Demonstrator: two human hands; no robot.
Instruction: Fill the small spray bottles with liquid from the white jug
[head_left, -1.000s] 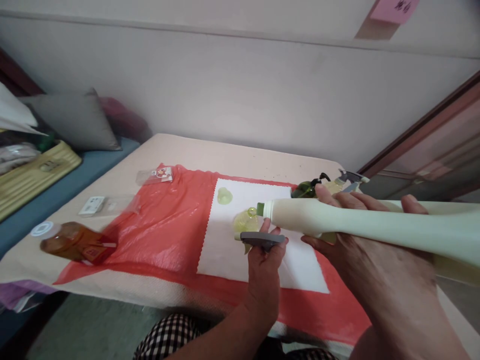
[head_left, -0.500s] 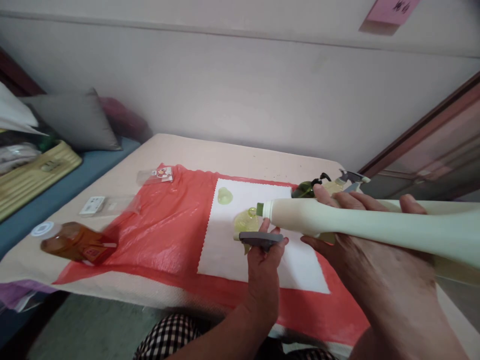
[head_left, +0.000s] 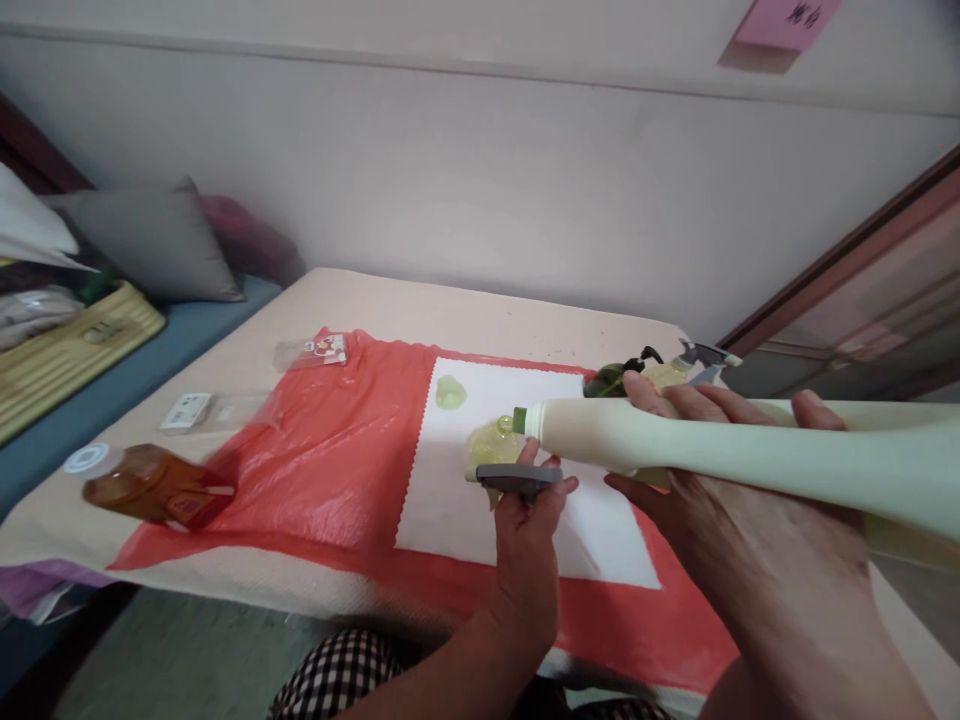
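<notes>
A large pale green bottle (head_left: 720, 440) lies tilted nearly flat in my right hand (head_left: 757, 510), which wraps around it. Its green spout (head_left: 519, 419) touches or sits close to the round mouth of a clear yellowish bottle (head_left: 491, 450) on the white sheet (head_left: 450, 490). My left hand (head_left: 532, 505) grips a grey trigger spray head (head_left: 517, 477) in front of that bottle. Whether its fingers also touch the yellowish bottle is unclear. A small pale green translucent piece (head_left: 451, 392) lies at the sheet's far left corner.
Red plastic film (head_left: 330, 440) covers part of the table (head_left: 420, 300). To the left are an amber drink bottle (head_left: 154, 485) and clear packaging (head_left: 217, 411). Behind my right hand stand a dark green pump bottle (head_left: 606, 380) and another spray bottle (head_left: 709, 355). A wall (head_left: 450, 170) rises behind.
Hardly anything differs. The spray head in my left hand has shifted very slightly left; both hands and the large bottle keep nearly the same pose.
</notes>
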